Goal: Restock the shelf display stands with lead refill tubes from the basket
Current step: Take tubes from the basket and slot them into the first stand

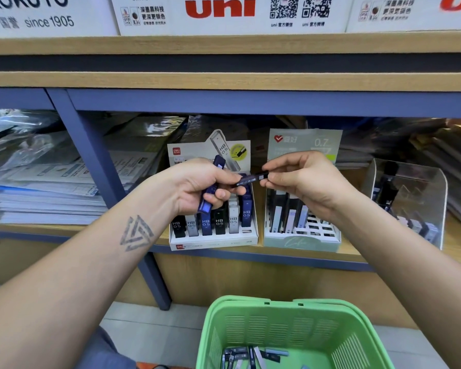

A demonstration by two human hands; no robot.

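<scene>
Holding dark tube [250, 179] between both hands above stand [213, 239]; long axis lay near level, left-right. Right hand [301, 179] pinched right end; left hand [205, 185] gripped blue tube [210, 190], fingertips at left end. Stand's front right slot open, just below.

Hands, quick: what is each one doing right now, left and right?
Left hand: grips a few blue lead refill tubes.
Right hand: pinches one dark tube by its end, in front of the HB 0.5 stand.
</scene>
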